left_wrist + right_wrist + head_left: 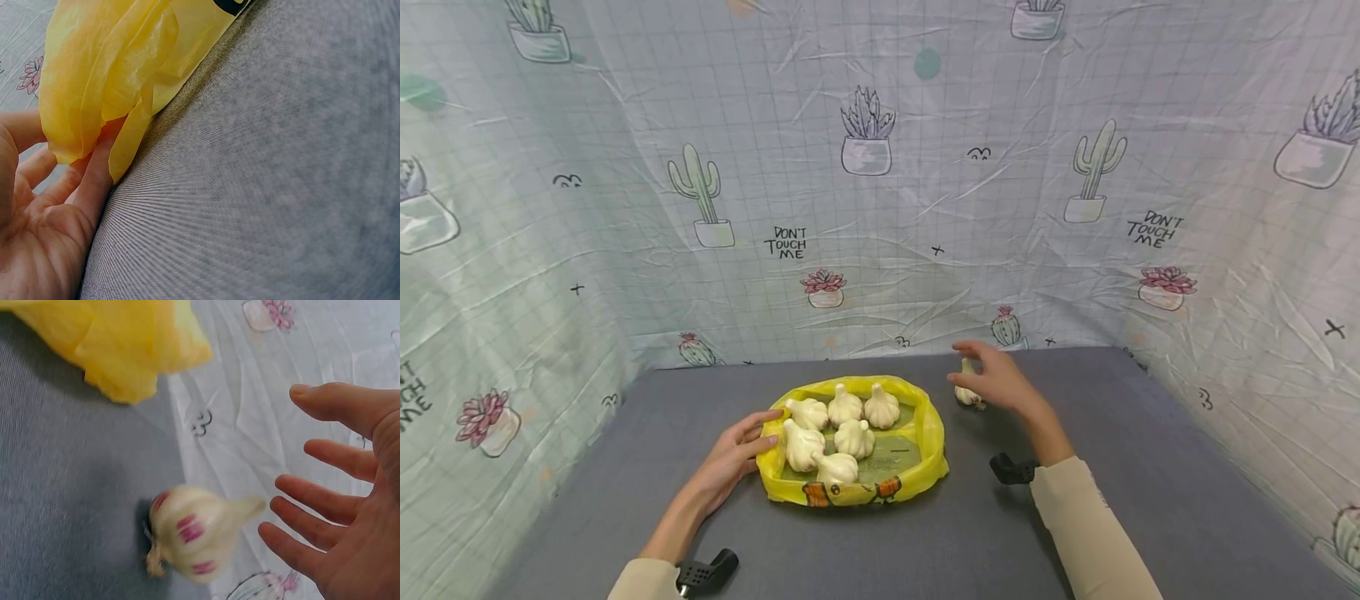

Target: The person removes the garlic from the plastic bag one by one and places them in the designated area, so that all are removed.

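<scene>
A yellow plastic bag (931, 429) lies spread wide on the table, its rim folded back, with several whitish garlic bulbs (854, 439) inside at the left and back. My left hand (726, 462) holds the bag's left rim; in the left wrist view some fingers (94, 181) tuck beneath a fold of the plastic (87, 94). Right of the bag, one garlic bulb (197, 531) with pink-purple marks and a rooty base rests on the table. Beside it is my right hand (350, 500), fingers spread and apart from the bulb in the right wrist view.
The dark grey table (985, 542) ends at the back against a pale cloth backdrop (925, 208) printed with potted cacti and lettering. The cloth also hangs along both sides. Each wrist wears a black strap mount (707, 573).
</scene>
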A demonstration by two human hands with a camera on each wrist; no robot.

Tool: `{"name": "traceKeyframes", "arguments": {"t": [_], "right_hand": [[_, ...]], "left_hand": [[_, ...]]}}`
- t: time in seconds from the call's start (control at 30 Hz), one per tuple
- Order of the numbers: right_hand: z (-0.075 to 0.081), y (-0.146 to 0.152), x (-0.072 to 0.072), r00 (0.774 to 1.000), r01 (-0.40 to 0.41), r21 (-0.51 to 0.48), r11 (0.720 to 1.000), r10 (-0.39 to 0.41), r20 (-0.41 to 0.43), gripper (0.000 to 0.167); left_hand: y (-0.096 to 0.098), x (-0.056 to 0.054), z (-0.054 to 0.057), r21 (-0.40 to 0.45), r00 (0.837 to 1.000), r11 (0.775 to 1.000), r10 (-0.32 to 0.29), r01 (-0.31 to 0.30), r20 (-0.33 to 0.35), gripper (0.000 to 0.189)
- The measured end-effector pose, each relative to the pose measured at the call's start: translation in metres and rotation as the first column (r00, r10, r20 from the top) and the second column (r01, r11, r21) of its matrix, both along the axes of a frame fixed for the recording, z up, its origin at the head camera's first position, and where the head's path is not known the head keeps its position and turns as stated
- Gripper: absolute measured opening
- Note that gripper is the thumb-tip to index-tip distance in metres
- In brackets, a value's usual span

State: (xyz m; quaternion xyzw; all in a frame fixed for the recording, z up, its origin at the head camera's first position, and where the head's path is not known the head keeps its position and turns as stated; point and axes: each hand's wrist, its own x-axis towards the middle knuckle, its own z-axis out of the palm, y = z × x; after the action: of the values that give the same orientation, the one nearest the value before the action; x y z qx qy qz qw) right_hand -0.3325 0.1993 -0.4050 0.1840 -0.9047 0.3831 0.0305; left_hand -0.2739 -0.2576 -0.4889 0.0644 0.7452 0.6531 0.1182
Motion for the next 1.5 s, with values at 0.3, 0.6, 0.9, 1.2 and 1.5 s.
{"name": "traceKeyframes", "arguments": {"t": [0.3, 0.6, 0.9, 1.2, 1.5], "right_hand": [[0.012, -0.018, 0.009, 0.998, -0.056, -0.077, 0.995, 0.056, 0.0, 0.059], [0.02, -0.03, 0.013, 0.995, -0.101, -0.071, 0.992, 0.1, -0.017, 0.056], [0.024, -0.034, 0.018, 0.991, -0.13, -0.079, 0.988, 0.13, -0.017, 0.055], [0.024, -0.038, 0.021, 0.989, -0.149, -0.087, 0.985, 0.149, -0.009, 0.054], [0.021, -0.037, 0.02, 0.985, -0.174, -0.096, 0.98, 0.174, -0.014, 0.054]], "left_hand": [[0.001, 0.001, 0.001, 0.009, 1.0, 1.0, -0.005, 0.005, -0.005, 0.064], [0.0, 0.0, 0.002, 0.007, 1.0, 1.0, -0.004, 0.004, -0.019, 0.062], [-0.001, 0.0, 0.001, 0.006, 1.0, 1.0, -0.01, 0.01, -0.018, 0.062], [0.0, 0.002, 0.001, 0.002, 1.0, 1.0, -0.004, 0.004, -0.011, 0.063], [0.0, 0.002, 0.0, -0.003, 1.0, 1.0, -0.004, 0.004, -0.011, 0.063]]}}
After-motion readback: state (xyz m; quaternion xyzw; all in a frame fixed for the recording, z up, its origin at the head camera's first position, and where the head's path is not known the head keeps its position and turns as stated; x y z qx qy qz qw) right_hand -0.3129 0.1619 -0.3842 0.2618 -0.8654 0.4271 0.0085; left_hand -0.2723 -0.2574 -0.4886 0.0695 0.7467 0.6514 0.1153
